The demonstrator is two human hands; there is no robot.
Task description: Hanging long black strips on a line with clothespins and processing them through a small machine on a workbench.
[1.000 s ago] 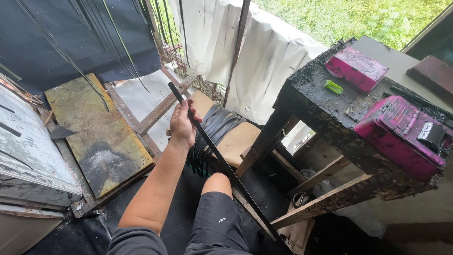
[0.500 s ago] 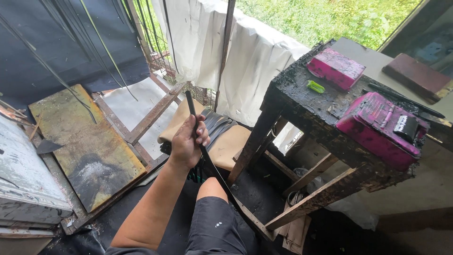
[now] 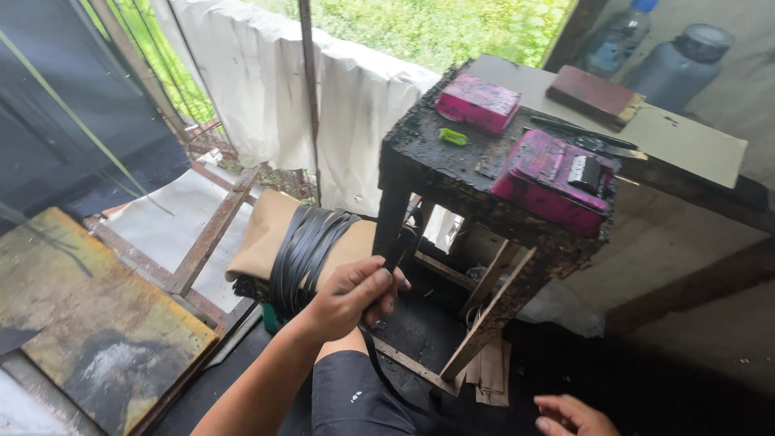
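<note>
My left hand (image 3: 353,295) is shut on a thin black strip (image 3: 379,373), gripped in the fist close to the front leg of a blackened wooden table (image 3: 452,173). From the fist the strip hangs down past my knee toward the floor. Just left of this hand, a bundle of similar black strips (image 3: 303,250) is draped over a tan cushion (image 3: 262,234). My right hand (image 3: 571,416) shows at the bottom edge, fingers loosely apart, with nothing visible in it.
Two pink boxes (image 3: 478,102) (image 3: 553,178), a small green piece (image 3: 453,136) and a brown block (image 3: 593,93) lie on the table. Two bottles (image 3: 674,60) stand behind. A white cloth (image 3: 266,89) hangs on the railing; a rusty board (image 3: 81,315) lies at left.
My left hand has come down and toward the table leg with the strip, which no longer sticks up above the fist. My right hand has entered the view.
</note>
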